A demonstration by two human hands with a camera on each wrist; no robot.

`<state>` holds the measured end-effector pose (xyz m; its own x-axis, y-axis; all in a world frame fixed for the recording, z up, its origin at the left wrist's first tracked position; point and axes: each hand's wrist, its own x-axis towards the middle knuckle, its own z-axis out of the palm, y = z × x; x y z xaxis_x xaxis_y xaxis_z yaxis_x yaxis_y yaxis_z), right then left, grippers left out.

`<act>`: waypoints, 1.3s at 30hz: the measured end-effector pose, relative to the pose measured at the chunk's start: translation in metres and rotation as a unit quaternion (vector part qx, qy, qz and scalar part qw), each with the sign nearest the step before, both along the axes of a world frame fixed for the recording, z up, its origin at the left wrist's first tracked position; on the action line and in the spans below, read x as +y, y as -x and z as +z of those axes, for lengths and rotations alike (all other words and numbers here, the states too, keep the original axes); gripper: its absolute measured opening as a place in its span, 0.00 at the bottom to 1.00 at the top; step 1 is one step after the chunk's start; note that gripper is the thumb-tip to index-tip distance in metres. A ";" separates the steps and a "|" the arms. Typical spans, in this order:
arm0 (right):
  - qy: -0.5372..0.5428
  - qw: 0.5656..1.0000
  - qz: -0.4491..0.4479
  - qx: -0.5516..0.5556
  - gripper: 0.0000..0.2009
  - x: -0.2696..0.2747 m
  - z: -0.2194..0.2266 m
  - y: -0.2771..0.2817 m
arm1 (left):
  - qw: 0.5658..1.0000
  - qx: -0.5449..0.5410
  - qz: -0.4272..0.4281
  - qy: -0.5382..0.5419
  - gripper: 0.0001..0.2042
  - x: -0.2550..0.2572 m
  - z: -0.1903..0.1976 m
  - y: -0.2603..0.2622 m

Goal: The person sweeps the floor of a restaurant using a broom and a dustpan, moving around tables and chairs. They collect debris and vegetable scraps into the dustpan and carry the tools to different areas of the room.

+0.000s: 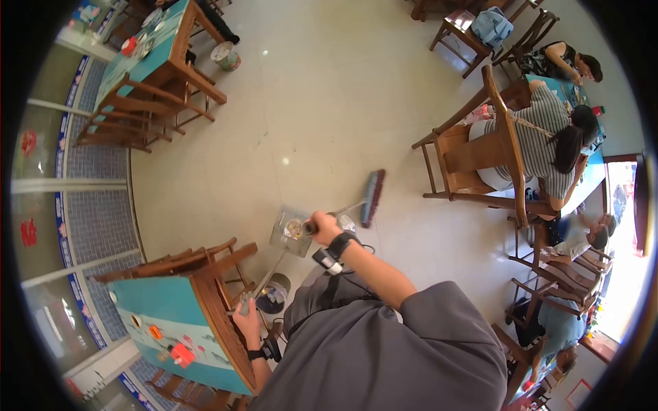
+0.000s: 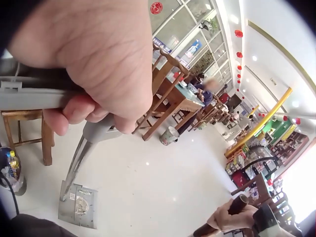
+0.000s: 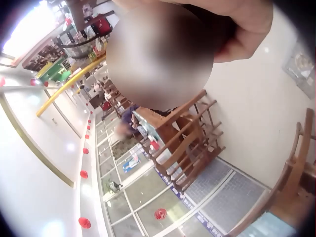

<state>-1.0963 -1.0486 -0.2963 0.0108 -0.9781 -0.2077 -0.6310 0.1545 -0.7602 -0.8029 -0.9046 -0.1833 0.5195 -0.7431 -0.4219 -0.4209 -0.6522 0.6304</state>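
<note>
My right hand grips the top of a broom, whose blue and dark red bristle head rests on the pale tiled floor. In the right wrist view the blurred end of the broom handle fills the near part, with the right hand wrapped around it. My left hand holds the grey handle of a long-handled dustpan. The dustpan's flat grey pan sits on the floor with some debris in it, left of the broom head. In the left wrist view the left hand curls over the handle.
A teal-topped table with wooden chairs stands close at the left, a lined bin beside it. Another table and a patterned bucket are farther ahead. Seated people and a wooden chair border the right side.
</note>
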 end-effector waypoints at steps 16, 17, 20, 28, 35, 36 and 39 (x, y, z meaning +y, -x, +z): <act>-0.328 0.470 -0.308 -0.759 0.08 -0.077 0.129 0.186 | 0.995 -0.004 -0.094 0.037 0.16 -0.189 -0.006 0.051; -0.331 0.476 -0.367 -0.727 0.08 -0.083 0.140 0.190 | 0.991 0.011 -0.112 0.073 0.16 -0.202 -0.014 0.052; -0.239 0.550 -0.413 -0.686 0.06 -0.100 0.165 0.196 | 0.994 -0.011 -0.086 0.061 0.18 -0.233 -0.056 0.057; -0.115 0.681 -0.529 -0.494 0.10 -0.174 0.149 0.244 | 0.994 0.044 -0.098 0.004 0.20 -0.390 -0.030 0.149; 0.010 0.544 -0.620 -0.565 0.09 -0.252 0.143 0.375 | 0.990 -0.002 -0.122 0.065 0.24 -0.535 -0.056 0.253; 0.023 0.510 -0.626 -0.589 0.09 -0.262 0.140 0.397 | 0.989 0.018 -0.138 0.058 0.26 -0.557 -0.050 0.274; 0.079 0.432 -0.628 -0.643 0.10 -0.289 0.136 0.446 | 0.984 0.038 -0.169 0.032 0.28 -0.609 -0.019 0.329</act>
